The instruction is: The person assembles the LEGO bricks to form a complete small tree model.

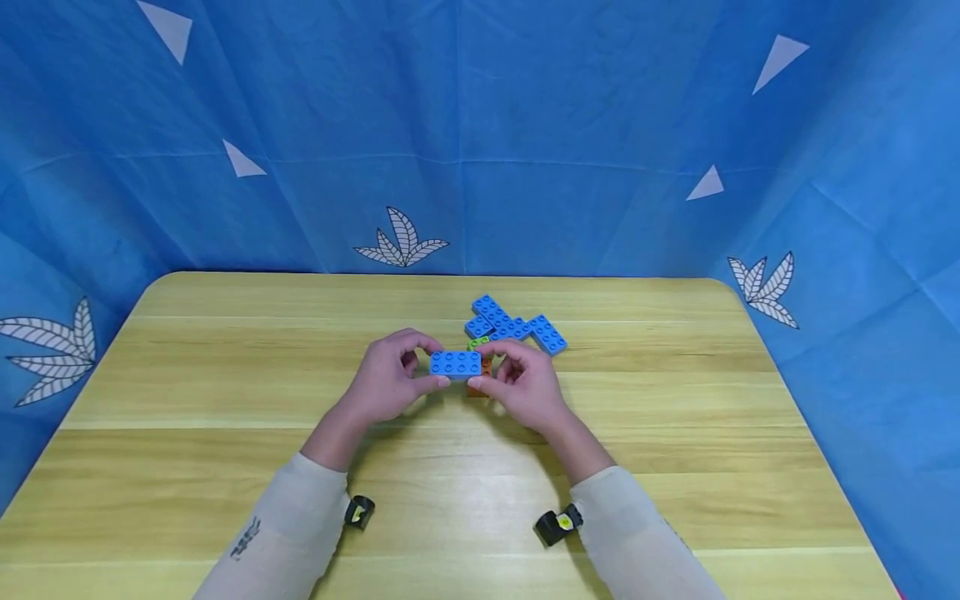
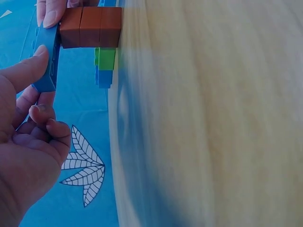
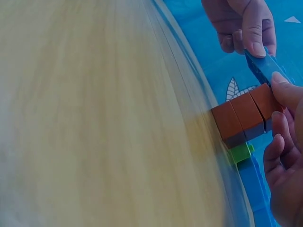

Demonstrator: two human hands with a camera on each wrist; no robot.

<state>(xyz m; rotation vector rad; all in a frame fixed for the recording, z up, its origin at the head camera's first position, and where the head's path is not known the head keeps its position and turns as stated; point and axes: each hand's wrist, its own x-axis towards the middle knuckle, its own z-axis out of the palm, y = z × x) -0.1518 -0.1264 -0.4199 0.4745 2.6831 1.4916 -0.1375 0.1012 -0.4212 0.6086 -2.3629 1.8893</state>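
Observation:
My left hand (image 1: 386, 379) pinches the left end of a long blue building brick (image 1: 455, 364) between thumb and fingers. At its other end, the right hand (image 1: 528, 387) grips the same brick. Beneath that right end stands a stack of three orange-brown bricks (image 2: 90, 27), largely covered by brick and hand in the head view. The blue brick lies across the stack's top and juts out toward the left hand. Whether its studs are fully joined there, I cannot tell. Just behind the stack is a lime-green brick (image 3: 240, 152).
Several blue bricks lie behind the hands, among them one at the back (image 1: 490, 311) and one at the right (image 1: 547, 334). A wooden table (image 1: 225, 375) bears everything. Blue patterned cloth (image 1: 525, 125) hangs beyond its far edge.

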